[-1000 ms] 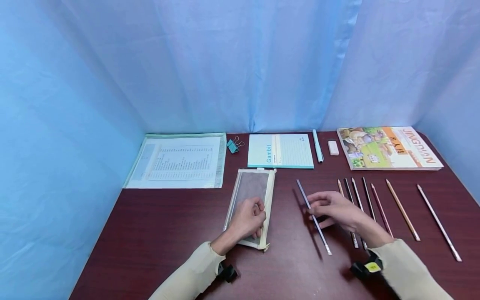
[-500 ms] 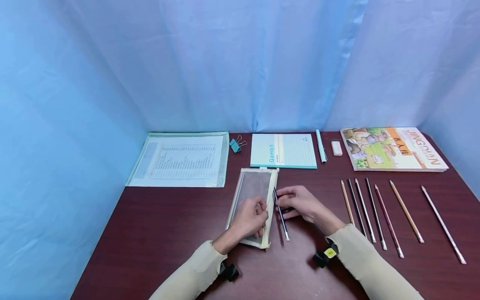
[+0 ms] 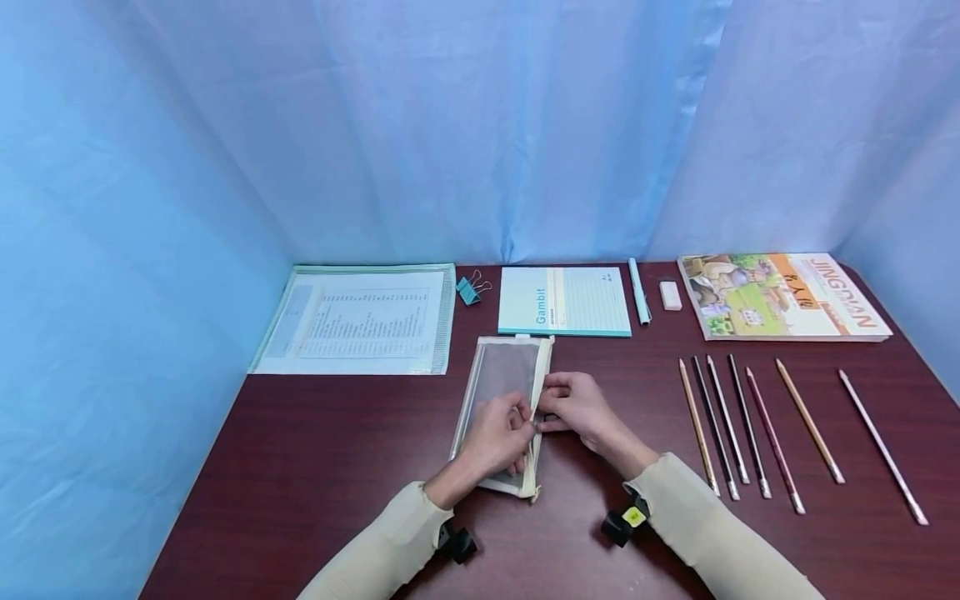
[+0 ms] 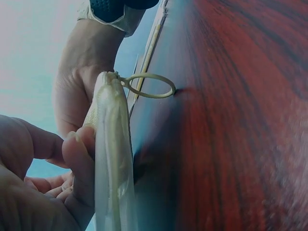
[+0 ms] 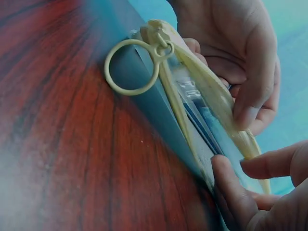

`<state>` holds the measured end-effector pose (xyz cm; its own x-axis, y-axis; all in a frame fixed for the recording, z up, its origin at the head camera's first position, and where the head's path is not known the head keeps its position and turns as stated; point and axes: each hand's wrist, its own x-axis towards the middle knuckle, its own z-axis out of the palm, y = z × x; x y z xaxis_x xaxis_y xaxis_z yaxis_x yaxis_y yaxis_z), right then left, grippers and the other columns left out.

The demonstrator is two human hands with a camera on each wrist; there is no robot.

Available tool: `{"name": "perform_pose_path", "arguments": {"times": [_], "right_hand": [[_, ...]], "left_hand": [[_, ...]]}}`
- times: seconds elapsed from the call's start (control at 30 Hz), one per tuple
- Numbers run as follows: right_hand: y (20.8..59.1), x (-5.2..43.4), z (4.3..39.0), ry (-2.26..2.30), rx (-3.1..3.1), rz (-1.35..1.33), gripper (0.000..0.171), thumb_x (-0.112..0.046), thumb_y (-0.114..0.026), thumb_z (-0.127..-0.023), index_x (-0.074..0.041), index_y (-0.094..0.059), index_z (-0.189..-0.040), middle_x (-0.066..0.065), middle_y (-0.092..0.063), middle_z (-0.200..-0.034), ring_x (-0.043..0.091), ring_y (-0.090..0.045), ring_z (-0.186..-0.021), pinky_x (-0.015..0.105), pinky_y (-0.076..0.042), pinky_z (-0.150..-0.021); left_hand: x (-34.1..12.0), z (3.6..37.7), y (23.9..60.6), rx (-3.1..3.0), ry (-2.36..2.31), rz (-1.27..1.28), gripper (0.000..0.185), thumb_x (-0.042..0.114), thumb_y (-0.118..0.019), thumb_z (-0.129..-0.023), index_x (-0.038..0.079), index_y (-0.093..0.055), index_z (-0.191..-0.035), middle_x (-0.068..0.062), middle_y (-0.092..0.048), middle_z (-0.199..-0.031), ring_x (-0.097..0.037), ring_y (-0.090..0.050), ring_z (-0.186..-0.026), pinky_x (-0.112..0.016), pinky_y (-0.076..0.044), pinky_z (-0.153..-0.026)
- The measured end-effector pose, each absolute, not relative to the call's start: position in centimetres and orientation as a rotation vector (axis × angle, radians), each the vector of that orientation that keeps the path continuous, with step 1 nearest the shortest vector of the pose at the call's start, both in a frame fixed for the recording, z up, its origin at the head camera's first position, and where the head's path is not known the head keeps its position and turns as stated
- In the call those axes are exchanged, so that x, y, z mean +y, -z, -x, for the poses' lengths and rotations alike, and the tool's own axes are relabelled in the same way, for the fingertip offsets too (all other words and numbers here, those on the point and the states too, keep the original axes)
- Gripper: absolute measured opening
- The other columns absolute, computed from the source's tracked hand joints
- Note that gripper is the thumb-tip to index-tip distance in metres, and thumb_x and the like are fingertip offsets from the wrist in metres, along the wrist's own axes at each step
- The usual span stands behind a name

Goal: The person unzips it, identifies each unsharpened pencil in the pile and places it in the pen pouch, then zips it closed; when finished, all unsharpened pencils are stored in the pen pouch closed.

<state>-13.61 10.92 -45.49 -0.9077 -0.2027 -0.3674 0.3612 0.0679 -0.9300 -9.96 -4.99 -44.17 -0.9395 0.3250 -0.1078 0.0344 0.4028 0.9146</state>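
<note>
The dark pencil (image 5: 204,126), carried a second ago from beside the row of pencils (image 3: 738,425), is now slid inside the cream mesh zip pouch (image 3: 501,387) below the teal notebook (image 3: 564,302); the pouch edge is pinched by the left hand (image 3: 501,435), and the pencil is guided in by the right hand (image 3: 576,408) with curled fingers.

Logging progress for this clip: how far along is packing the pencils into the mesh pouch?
Early stage. One dark pencil already lies inside the mesh pouch. In hand: the left hand holds the zipper edge open while the right hand works at the opening. Left: seven pencils lie in a row on the table, and the pouch is unzipped.
</note>
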Motion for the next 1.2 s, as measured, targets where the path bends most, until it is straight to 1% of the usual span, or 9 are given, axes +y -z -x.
{"name": "perform_pose_path", "arguments": {"times": [0.27, 0.43, 0.57, 0.67, 0.77, 0.87, 0.97, 1.1, 1.2], "right_hand": [[44.3, 13.5, 12.8, 1.827, 2.040, -0.112, 0.037, 0.001, -0.054, -0.095, 0.016, -0.052, -0.128, 0.008, -0.071, -0.089, 0.009, -0.068, -0.075, 0.032, -0.064, -0.066], [42.5, 18.4, 12.3, 1.784, 2.241, -0.060, 0.039, 0.000, -0.055, -0.096, 0.015, -0.050, -0.132, 0.014, -0.071, -0.098, 0.008, -0.070, -0.079, 0.038, -0.065, -0.072], [40.9, 23.7, 12.3, 1.718, 2.464, -0.044, 0.038, -0.004, -0.057, -0.098, 0.013, -0.052, -0.131, -0.010, -0.071, -0.091, -0.001, -0.069, -0.078, 0.030, -0.065, -0.070], [40.3, 27.6, 12.1, 1.755, 2.525, -0.064, 0.022, -0.004, -0.058, -0.098, -0.006, -0.065, -0.119, -0.026, -0.067, -0.084, -0.005, -0.069, -0.075, 0.026, -0.063, -0.065], [40.2, 30.8, 11.7, 1.717, 2.592, -0.115, 0.019, -0.005, -0.058, -0.097, -0.019, -0.064, -0.109, -0.029, -0.066, -0.082, -0.006, -0.068, -0.072, 0.024, -0.062, -0.062], [40.5, 32.9, 11.1, 1.499, 2.714, -0.189, 0.023, -0.013, -0.058, -0.098, -0.006, -0.062, -0.120, -0.031, -0.063, -0.079, -0.005, -0.067, -0.068, 0.024, -0.062, -0.060], [41.1, 34.1, 10.5, 1.227, 2.825, -0.218, 0.043, -0.020, -0.060, -0.098, 0.010, -0.055, -0.128, -0.012, -0.072, -0.081, -0.005, -0.066, -0.065, 0.023, -0.060, -0.058], [42.4, 34.8, 10.1, 0.948, 2.953, -0.147, 0.041, -0.020, -0.067, -0.093, 0.012, -0.062, -0.119, 0.021, -0.076, -0.091, -0.012, -0.058, -0.062, 0.019, -0.053, -0.054], [43.2, 34.9, 10.2, 0.773, 3.040, -0.085, 0.042, -0.020, -0.074, -0.088, 0.012, -0.065, -0.112, 0.020, -0.076, -0.087, -0.009, -0.057, -0.058, 0.022, -0.046, -0.057]], "left_hand": [[-4.9, 9.9, 44.1, 2.388, -1.549, -0.320, 0.007, -0.003, -0.049, -0.087, 0.002, -0.054, -0.084, -0.003, -0.057, -0.051, -0.004, -0.050, -0.031, -0.029, -0.047, -0.031], [-4.9, 9.9, 44.1, 2.387, -1.555, -0.330, 0.008, -0.003, -0.049, -0.088, 0.002, -0.054, -0.084, -0.003, -0.058, -0.052, -0.005, -0.050, -0.032, -0.031, -0.049, -0.032], [-5.0, 9.9, 44.2, 2.378, -1.559, -0.326, 0.008, -0.003, -0.048, -0.089, 0.002, -0.053, -0.084, -0.002, -0.057, -0.053, -0.006, -0.051, -0.032, -0.032, -0.050, -0.033], [-5.0, 9.9, 44.3, 2.369, -1.561, -0.323, 0.008, -0.003, -0.048, -0.088, 0.002, -0.053, -0.084, 0.000, -0.056, -0.053, -0.006, -0.051, -0.032, -0.032, -0.050, -0.033], [-5.0, 9.9, 44.3, 2.363, -1.559, -0.318, 0.008, -0.003, -0.047, -0.088, 0.002, -0.053, -0.084, 0.000, -0.056, -0.053, -0.006, -0.051, -0.032, -0.032, -0.050, -0.033], [-5.0, 9.9, 44.3, 2.364, -1.556, -0.315, 0.008, -0.003, -0.047, -0.088, 0.002, -0.053, -0.084, -0.001, -0.056, -0.053, -0.006, -0.051, -0.032, -0.033, -0.050, -0.033], [-5.0, 9.9, 44.3, 2.369, -1.552, -0.313, 0.008, -0.002, -0.047, -0.087, 0.002, -0.053, -0.084, -0.001, -0.057, -0.053, -0.006, -0.051, -0.032, -0.033, -0.050, -0.033], [-5.0, 9.9, 44.4, 2.362, -1.557, -0.304, 0.008, -0.002, -0.047, -0.088, 0.002, -0.053, -0.085, -0.001, -0.057, -0.053, -0.006, -0.051, -0.032, -0.033, -0.050, -0.033], [-5.0, 9.9, 44.5, 2.353, -1.565, -0.301, 0.008, -0.002, -0.047, -0.088, 0.002, -0.053, -0.085, 0.000, -0.056, -0.053, -0.006, -0.051, -0.032, -0.033, -0.050, -0.032]]}}
